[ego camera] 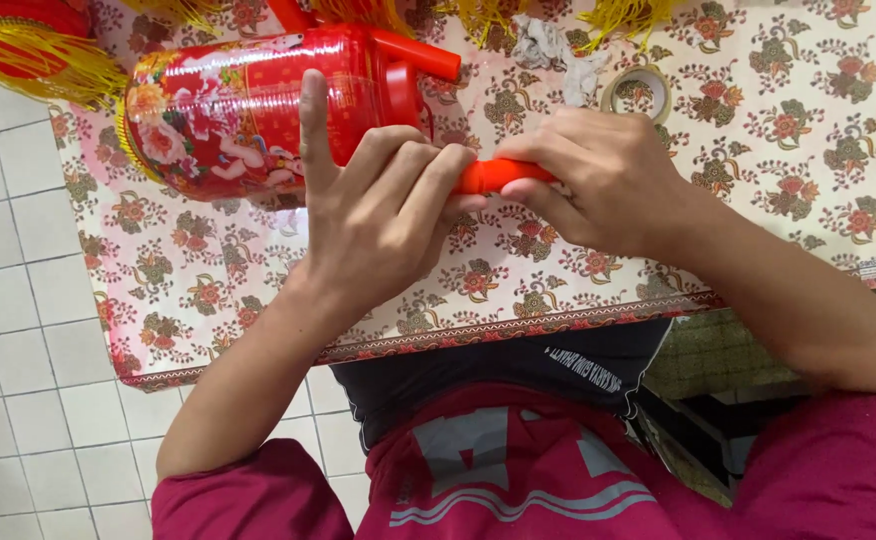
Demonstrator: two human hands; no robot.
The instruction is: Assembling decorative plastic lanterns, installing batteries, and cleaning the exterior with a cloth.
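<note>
- Right now, a thin orange-red stick (493,175) is held between two bare hands above the table.
- The left hand (378,215) is curled around the stick's left end, with the fingers bent and pressed close together. One finger is pointed straight up and is laid against the red lantern (248,105).
- The right hand (598,175) is wrapped over the stick's right end. Its fingers are bent and kept close together, and the far end of the stick is hidden under them.
- Only a short piece of the stick is seen, in the gap between the two hands.
- The red lantern is laid on its side on the table, just beside the left hand. Flowers are painted on it.
- The table is covered with a flowered cloth (788,120).
- A roll of tape (637,92) is seen on the cloth, near the right hand.
- A crumpled grey scrap (556,52) is seen beside the tape.
- Yellow tassels (43,65) are seen at the top left, well apart from the hands.
</note>
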